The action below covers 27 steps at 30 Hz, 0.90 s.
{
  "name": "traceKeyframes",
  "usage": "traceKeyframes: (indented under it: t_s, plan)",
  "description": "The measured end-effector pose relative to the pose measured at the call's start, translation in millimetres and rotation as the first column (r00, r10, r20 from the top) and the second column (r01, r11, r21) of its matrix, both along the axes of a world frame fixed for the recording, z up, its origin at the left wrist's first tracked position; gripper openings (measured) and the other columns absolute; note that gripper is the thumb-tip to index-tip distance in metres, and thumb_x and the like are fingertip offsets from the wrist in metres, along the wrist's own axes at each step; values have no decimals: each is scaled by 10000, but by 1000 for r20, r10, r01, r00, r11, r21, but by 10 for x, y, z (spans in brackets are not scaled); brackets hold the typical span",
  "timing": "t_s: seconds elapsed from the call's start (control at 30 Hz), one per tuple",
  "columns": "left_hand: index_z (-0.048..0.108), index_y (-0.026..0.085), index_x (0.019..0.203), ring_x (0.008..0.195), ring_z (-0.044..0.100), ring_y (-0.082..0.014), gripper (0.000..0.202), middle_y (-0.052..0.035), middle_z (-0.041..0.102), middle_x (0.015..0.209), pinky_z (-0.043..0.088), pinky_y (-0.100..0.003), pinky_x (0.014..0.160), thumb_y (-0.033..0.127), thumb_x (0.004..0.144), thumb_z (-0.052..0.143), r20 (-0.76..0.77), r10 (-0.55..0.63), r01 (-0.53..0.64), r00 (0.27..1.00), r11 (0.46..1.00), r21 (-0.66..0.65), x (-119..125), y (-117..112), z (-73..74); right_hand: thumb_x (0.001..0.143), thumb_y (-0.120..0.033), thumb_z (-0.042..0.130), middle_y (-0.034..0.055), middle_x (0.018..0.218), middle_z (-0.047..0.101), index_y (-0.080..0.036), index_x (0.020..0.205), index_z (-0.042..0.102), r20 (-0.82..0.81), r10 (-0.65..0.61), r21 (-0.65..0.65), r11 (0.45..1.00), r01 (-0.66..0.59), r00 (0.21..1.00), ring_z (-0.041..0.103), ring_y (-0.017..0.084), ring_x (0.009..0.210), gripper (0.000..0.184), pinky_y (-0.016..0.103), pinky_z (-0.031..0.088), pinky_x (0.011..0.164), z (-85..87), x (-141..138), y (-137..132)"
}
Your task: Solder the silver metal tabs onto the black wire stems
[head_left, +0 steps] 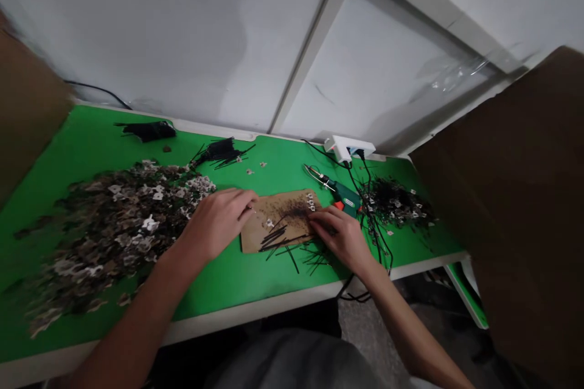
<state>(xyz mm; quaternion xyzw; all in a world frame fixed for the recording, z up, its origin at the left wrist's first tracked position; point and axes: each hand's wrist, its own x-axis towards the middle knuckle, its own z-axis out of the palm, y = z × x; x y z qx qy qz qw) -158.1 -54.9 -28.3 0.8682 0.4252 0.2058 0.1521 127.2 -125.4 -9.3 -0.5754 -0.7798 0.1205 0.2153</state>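
Observation:
A brown cardboard sheet [283, 219] lies on the green table [237, 279], strewn with thin black sticks [279, 237] and a few small pale pieces. My left hand [219, 222] rests at the sheet's left edge, fingers curled and pinching a small pale piece [252, 211]. My right hand [340, 234] lies on the sheet's right end over the black sticks, fingers bent down; what they grip is hidden. A green glue gun [340, 193] lies just behind my right hand.
A big heap of small brownish-white pieces [114, 231] covers the table's left. Black stick bundles [223, 151] and a black object [148, 130] lie near the back edge. A white power strip [349, 147] with cables, a smaller heap [396, 202], brown cardboard boxes [524, 213] on both sides.

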Motion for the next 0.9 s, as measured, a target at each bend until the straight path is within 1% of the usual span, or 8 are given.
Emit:
traceKeyframes:
  t_s: [0.17,0.3,0.4,0.5,0.63,0.8,0.9]
  plan:
    - [660,201,926,815,689,-191,67,-27,744,917,486,-285,695,144,899,637,9,-34,34,999,999,-6,10,1,-12,968,-270,601,84,955,749,-233,997,731,5,-48,33,998,48,999,719,230,849,139,354,576,776,-30,-2,-17]
    - [661,203,912,834,680,-197,41,-24,736,914,487,-293,713,165,906,646,-13,-36,36,999,999,10,22,-2,-19,964,-282,611,73,894,746,-234,932,730,10,-81,40,996,81,997,714,226,793,133,345,570,733,-48,1,-22]
    - [677,196,910,878,673,-211,30,-40,724,935,493,-305,744,184,914,650,-33,-31,31,999,1000,0,18,4,-15,957,-298,620,71,893,744,-236,946,729,20,-101,40,994,100,995,713,228,796,126,345,565,731,-55,-33,-20]
    - [708,187,895,898,665,-228,81,-52,706,929,500,-328,770,225,932,647,-39,-32,31,999,999,-40,3,10,-1,952,-322,630,70,892,740,-244,947,731,36,-108,41,993,107,993,710,230,791,128,344,558,721,-54,-68,-9]
    - [740,194,879,892,661,-228,144,-46,697,912,499,-337,789,210,951,616,-29,-50,48,998,997,-59,-14,13,15,961,-310,615,64,866,730,-240,909,725,50,-112,40,993,110,992,701,221,763,140,333,545,694,-54,-72,11]
    - [745,198,877,888,656,-225,137,-48,700,916,493,-333,786,226,944,628,-36,-49,47,998,997,-58,-17,11,19,954,-326,630,67,881,723,-242,919,703,64,-137,46,990,134,989,694,231,784,117,349,539,735,-30,-62,15]
    - [739,199,868,889,652,-221,146,-52,701,923,488,-325,788,238,947,623,-37,-50,48,998,997,-55,-15,13,18,946,-331,643,64,874,713,-240,935,695,68,-137,42,990,134,988,683,230,773,105,347,534,721,-32,-90,13]
